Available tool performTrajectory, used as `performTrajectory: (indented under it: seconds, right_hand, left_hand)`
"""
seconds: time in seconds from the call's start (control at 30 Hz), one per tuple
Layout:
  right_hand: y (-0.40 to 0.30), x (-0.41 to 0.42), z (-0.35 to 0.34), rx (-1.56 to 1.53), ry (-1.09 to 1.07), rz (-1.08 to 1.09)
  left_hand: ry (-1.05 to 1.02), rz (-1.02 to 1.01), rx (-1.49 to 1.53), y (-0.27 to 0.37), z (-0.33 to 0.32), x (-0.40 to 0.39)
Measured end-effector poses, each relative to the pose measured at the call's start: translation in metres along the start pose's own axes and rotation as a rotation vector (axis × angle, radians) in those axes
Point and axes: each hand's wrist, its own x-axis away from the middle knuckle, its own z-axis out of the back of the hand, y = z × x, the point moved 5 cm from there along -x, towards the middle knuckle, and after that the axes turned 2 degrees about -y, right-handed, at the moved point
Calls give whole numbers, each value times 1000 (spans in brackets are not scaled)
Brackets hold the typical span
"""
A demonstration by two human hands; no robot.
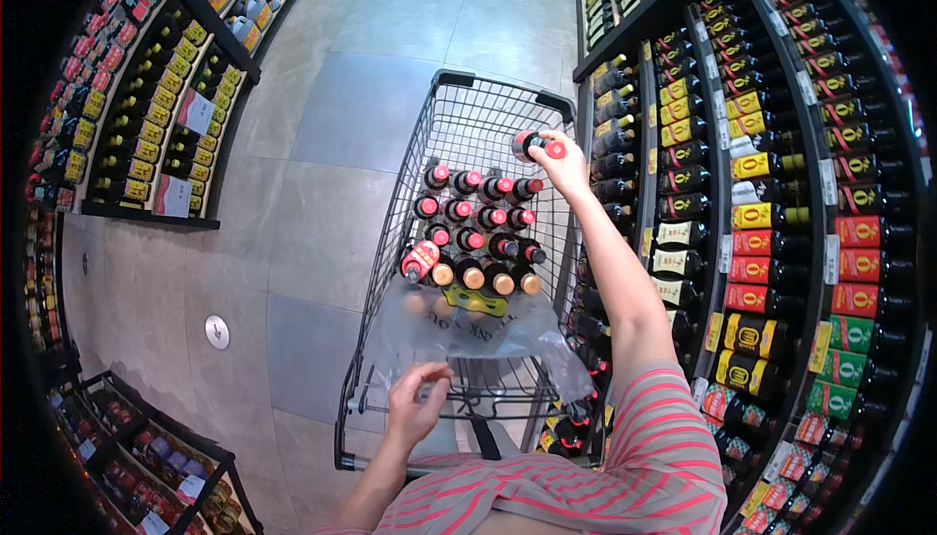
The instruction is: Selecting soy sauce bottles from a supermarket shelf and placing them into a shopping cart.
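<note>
My right hand [565,166] grips a dark sauce bottle [525,144] with a red cap, held tilted over the far right part of a shopping cart [487,107]. Several upright dark bottles stand in rows inside the cart. Red-capped bottles [459,210] fill the far rows, and gold-capped bottles [473,277] form the nearest row. At that row's left end, a bottle with a red label [421,260] leans. A translucent plastic bag [505,330] with printing drapes over the cart's near part. Beside its near left edge, my left hand [419,399] is loosely curled with nothing visible in it.
Tall shelves of labelled bottles [754,279] run close along the cart's right side. Across the tiled floor [241,264] at left stands a bottle rack [150,121]. A low bin of packaged goods [157,454] sits at the lower left.
</note>
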Motion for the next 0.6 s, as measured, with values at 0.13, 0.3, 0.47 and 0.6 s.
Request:
performTrajectory:
  seconds: [0.13,0.3,0.47,0.6]
  right_hand:
    - [59,-28,-30,38,47,-40]
    - [96,-41,-57,9,-26,-183]
    - [130,-48,-60,82,-45,-287]
    - [133,-44,-65,175,14,-279]
  left_hand:
    - [-47,137,475,-3,4,-5]
    - [44,365,1096,-10,16,-5]
    - [-38,356,1077,-10,12,-4]
    - [-68,333,1107,-14,15,-1]
